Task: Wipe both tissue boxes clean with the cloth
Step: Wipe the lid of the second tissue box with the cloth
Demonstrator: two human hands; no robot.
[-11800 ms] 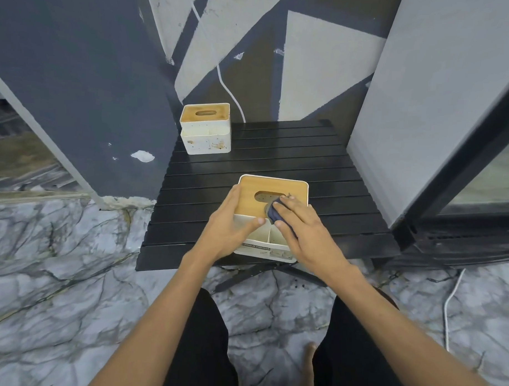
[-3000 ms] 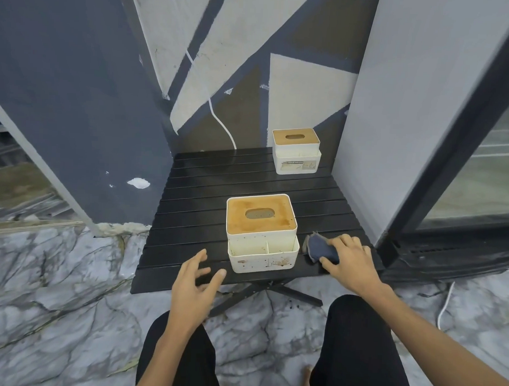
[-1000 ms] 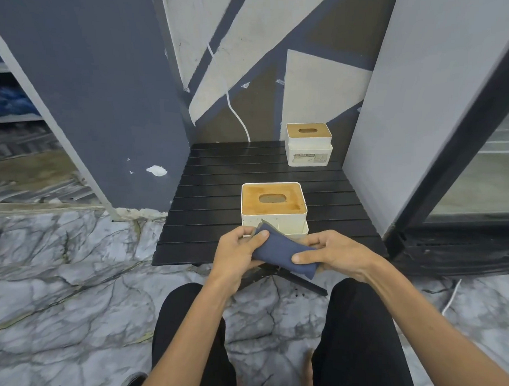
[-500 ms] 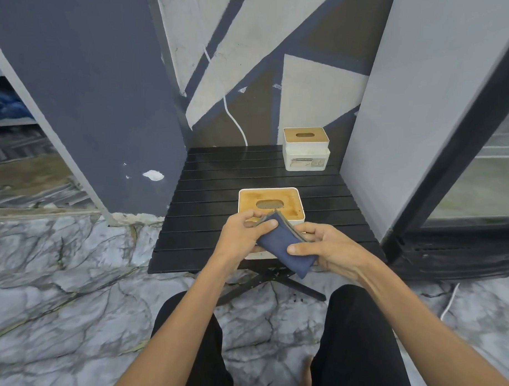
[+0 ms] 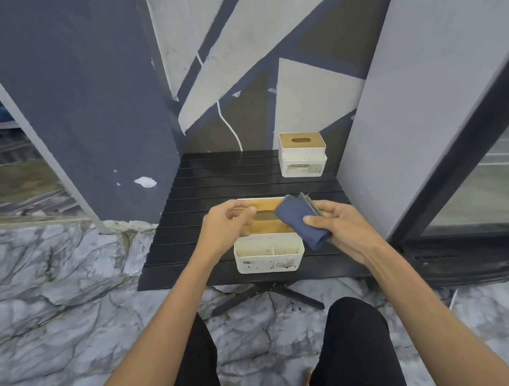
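Black slatted table, near tissue box half hidden by hands, right hand gripping cloth, left hand loosely curled, empty.

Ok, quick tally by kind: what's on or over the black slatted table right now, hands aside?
White plastic tissue boxes with wooden lids: 2, the near one and the far one
Folded dark blue cloths: 1, held in the right hand
Total: 3 things, over the black slatted table
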